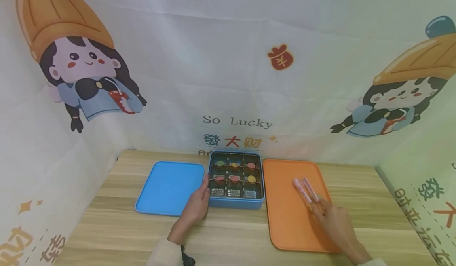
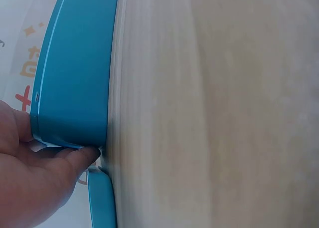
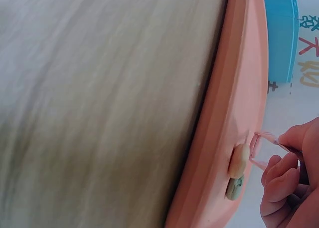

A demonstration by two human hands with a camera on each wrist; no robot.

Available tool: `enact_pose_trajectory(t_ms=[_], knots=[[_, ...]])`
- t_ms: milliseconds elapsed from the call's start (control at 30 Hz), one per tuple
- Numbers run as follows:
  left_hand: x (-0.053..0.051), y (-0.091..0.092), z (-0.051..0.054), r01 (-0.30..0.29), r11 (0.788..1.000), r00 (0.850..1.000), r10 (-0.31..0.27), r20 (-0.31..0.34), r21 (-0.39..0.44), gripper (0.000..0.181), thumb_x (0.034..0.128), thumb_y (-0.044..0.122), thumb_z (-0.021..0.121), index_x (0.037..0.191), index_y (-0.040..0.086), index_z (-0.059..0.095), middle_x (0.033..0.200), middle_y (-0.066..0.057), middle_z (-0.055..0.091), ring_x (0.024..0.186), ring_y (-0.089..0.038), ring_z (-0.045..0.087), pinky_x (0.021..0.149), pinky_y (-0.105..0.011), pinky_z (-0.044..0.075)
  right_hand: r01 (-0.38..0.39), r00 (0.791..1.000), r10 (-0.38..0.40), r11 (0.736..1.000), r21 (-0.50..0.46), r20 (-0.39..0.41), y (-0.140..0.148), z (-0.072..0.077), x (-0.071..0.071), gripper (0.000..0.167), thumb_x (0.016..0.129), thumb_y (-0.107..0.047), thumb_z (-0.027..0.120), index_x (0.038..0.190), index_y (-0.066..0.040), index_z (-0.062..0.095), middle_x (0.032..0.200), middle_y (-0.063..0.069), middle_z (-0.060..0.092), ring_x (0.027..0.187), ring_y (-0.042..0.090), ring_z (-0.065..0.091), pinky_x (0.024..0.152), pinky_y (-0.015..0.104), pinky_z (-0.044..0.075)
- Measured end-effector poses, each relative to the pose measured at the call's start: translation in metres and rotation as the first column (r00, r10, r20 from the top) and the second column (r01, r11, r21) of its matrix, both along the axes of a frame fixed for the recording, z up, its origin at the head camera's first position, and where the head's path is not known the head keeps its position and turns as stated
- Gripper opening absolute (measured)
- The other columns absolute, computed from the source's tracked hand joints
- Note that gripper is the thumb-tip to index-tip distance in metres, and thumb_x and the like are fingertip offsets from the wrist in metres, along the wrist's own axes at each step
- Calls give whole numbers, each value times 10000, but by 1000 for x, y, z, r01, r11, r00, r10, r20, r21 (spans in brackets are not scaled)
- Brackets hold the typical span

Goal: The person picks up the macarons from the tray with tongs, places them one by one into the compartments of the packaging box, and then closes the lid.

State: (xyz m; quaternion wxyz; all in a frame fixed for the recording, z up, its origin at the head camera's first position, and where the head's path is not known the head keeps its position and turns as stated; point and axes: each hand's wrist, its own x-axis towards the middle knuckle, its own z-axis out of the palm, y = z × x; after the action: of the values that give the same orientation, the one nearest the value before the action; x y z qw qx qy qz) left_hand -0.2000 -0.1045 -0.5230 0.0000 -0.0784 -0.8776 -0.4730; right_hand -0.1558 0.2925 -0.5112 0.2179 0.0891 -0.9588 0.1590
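Note:
The blue box [image 1: 235, 203] holds several green, yellow and pink round pieces in its back and middle rows of compartments. My left hand [image 1: 197, 204] grips its left side; the left wrist view has the hand [image 2: 35, 183] with fingers against the box wall [image 2: 75, 78]. Pink tongs [image 1: 303, 190] are held in my right hand [image 1: 336, 222] over the orange tray [image 1: 288, 218]. In the right wrist view, the tong tips [image 3: 255, 144] are beside a yellowish piece [image 3: 239, 160] that adjoins a green piece [image 3: 234, 188]; whether they touch it I cannot tell.
A blue lid or shallow tray [image 1: 171, 187] lies left of the box. All stand on a wooden table [image 1: 228, 234], with a printed cloth [image 1: 228, 60] behind and at both sides. The orange tray lies close to the box's right side.

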Motion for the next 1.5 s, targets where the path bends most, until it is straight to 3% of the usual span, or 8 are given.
enact_pose_trajectory(t_ms=[167, 300, 467, 733, 933, 1100, 1300, 1500], knots=[[0, 0, 0, -2, 1000, 1000, 2, -4, 1, 518, 1061, 74, 332, 1546, -53, 202, 1576, -258, 253, 1435, -422, 292, 1165, -538, 296, -25, 1000, 25, 999, -22, 9, -6, 4, 0, 133, 857, -122, 753, 938, -24, 712, 474, -131, 303, 403, -26, 220, 345, 150, 201], [0, 1, 1, -3, 1000, 1000, 3, -9, 0, 518, 1060, 73, 334, 1545, -54, 205, 1572, -262, 260, 1428, -428, 304, 1159, -543, 306, -77, 997, 77, 997, -23, -14, -12, 8, 0, 122, 855, -97, 755, 837, -46, 646, 472, -163, 275, 403, -84, 166, 345, 100, 160], [1, 1, 1, -7, 1000, 1000, 7, 0, 9, 519, 1058, 71, 335, 1546, -50, 208, 1570, -262, 264, 1426, -432, 308, 1156, -549, 311, -109, 994, 109, 993, -50, -14, -20, 12, 2, 124, 844, -90, 769, 886, -18, 677, 457, -184, 260, 396, -117, 135, 336, 84, 152], [1, 1, 2, -5, 1000, 1000, 5, -4, 4, 519, 1058, 74, 336, 1546, -50, 210, 1563, -266, 278, 1416, -438, 323, 1145, -560, 327, -107, 994, 105, 991, -86, -19, -33, 17, 3, 252, 835, -107, 784, 1034, 43, 740, 488, -110, 453, 401, -109, 224, 328, 101, 227], [0, 0, 1, -5, 1000, 1000, 5, 0, 5, 522, 1059, 74, 332, 1547, -54, 200, 1573, -260, 261, 1428, -428, 305, 1156, -551, 311, -122, 992, 124, 989, -80, 25, -41, 20, 6, 260, 827, -122, 793, 1033, 25, 733, 489, -156, 301, 414, -109, 155, 348, 98, 186], [0, 0, 2, -3, 1000, 1000, 3, 4, 7, 524, 1059, 73, 330, 1549, -52, 193, 1578, -260, 249, 1436, -427, 289, 1161, -548, 299, -144, 983, 159, 978, -154, 94, -49, 23, 10, 279, 857, -118, 761, 1096, 22, 720, 491, -170, 287, 413, -116, 151, 357, 101, 196], [1, 0, 2, 3, 1000, 1000, -3, -11, 6, 518, 1059, 59, 333, 1544, -63, 199, 1575, -267, 254, 1436, -429, 288, 1163, -548, 297, -169, 983, 180, 968, -184, 46, -59, 27, 13, 295, 847, -113, 769, 1107, 20, 728, 489, -196, 276, 420, -143, 138, 359, 87, 179], [1, 1, 3, 1, 1000, 1000, -1, -15, 4, 517, 1057, 61, 336, 1541, -65, 207, 1573, -269, 255, 1434, -432, 291, 1162, -548, 297, -180, 978, 197, 962, -205, 67, -69, 28, 18, 309, 832, -120, 786, 1097, 30, 733, 484, -211, 274, 420, -147, 143, 360, 76, 173]])
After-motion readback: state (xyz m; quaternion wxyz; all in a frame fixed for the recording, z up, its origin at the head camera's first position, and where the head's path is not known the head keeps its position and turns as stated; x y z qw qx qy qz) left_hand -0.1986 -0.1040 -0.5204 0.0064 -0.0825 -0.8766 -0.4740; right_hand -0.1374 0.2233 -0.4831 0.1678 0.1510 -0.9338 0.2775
